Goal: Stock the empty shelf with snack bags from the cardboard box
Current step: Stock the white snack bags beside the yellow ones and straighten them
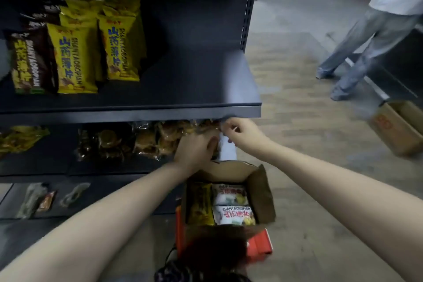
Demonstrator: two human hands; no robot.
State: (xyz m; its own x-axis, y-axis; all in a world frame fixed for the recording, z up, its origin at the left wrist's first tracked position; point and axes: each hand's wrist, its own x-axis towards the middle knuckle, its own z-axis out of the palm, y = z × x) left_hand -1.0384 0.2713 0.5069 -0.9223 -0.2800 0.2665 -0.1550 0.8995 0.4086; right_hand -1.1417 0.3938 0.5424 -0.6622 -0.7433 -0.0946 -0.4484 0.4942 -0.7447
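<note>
Both my hands reach to the right end of the middle shelf, just under the upper shelf's front edge. My left hand grips a clear bag of brown snacks from above. My right hand pinches the bag's top right corner near the upper shelf edge. Several similar brown bags lie in a row to the left. Below my arms stands the open cardboard box, holding a yellow bag and two white snack bags.
The upper shelf carries yellow bags and brown bags at its left. The box rests on a red stool or crate. A person in jeans stands at the right beside another cardboard box. Small packets lie on the bottom shelf.
</note>
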